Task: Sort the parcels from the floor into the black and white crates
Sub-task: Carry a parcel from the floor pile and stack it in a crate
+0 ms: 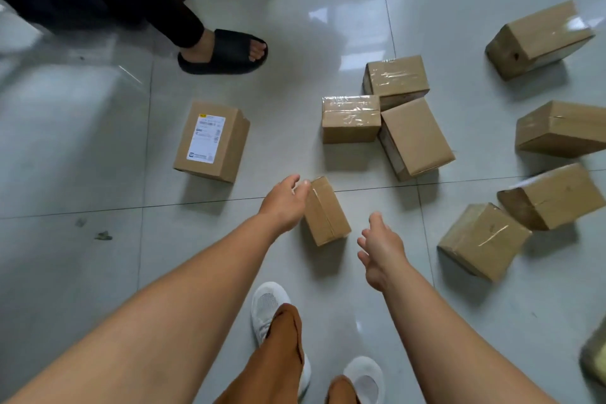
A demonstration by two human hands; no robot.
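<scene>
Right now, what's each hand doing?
Left hand: open, fingertips at the small brown cardboard parcel, not holding it.
Right hand: open, holding nothing.

A single head-worn view looks steeply down at a pale tiled floor (98,141) from standing height, slightly forward of the wearer's own white shoes (267,308) at the lower centre of the frame. Both bare forearms run up from the bottom edge, the left hand (283,203) and right hand (382,252) ending near the middle, so the camera sits close above them. The wide lens bends the tile joints and stretches the edges; the lower right corner holds a blurred yellowish shape, perhaps a bag. Brown parcels (351,118) fill the centre and right; another person's black sandal (226,51) lies at upper left
</scene>
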